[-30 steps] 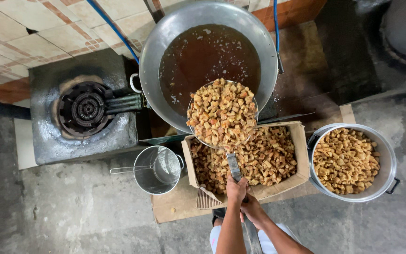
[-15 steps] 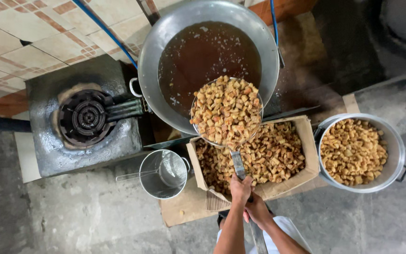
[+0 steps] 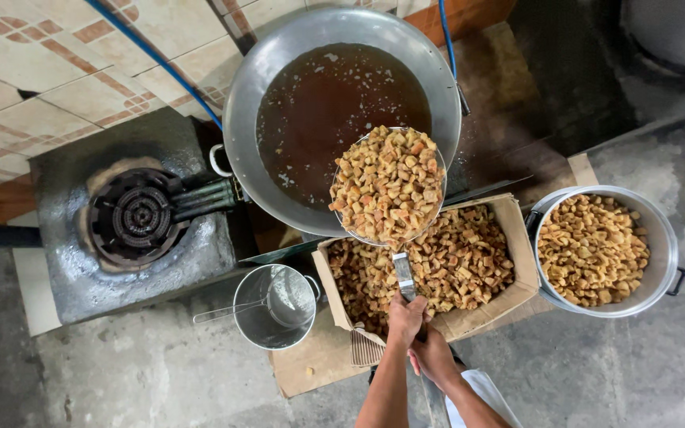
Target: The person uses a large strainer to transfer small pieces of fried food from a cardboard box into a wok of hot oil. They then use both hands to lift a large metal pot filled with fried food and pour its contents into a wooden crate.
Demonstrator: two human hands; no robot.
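Observation:
Both my hands grip the long metal handle (image 3: pixel 402 273) of a round skimmer (image 3: pixel 388 184) heaped with golden fried pieces. My left hand (image 3: pixel 404 317) is higher on the handle, and my right hand (image 3: pixel 434 357) is just below it. The skimmer hangs over the near rim of a large wok (image 3: pixel 239 119) of dark brown oil (image 3: pixel 319 103) and over the far edge of a cardboard box (image 3: pixel 521 246). The box holds more fried pieces.
A metal pot (image 3: pixel 670 246) full of fried pieces stands to the right of the box. A small steel pot (image 3: pixel 275 305) with a ladle in it sits to the left. A gas burner (image 3: pixel 138 215) is at left on a grey stand, and a blue hose (image 3: pixel 152 55) crosses the tiled floor.
The view has drifted a little. The loaded skimmer has stayed over the wok's near rim, shifted slightly right, and both hands have kept their grip on the handle.

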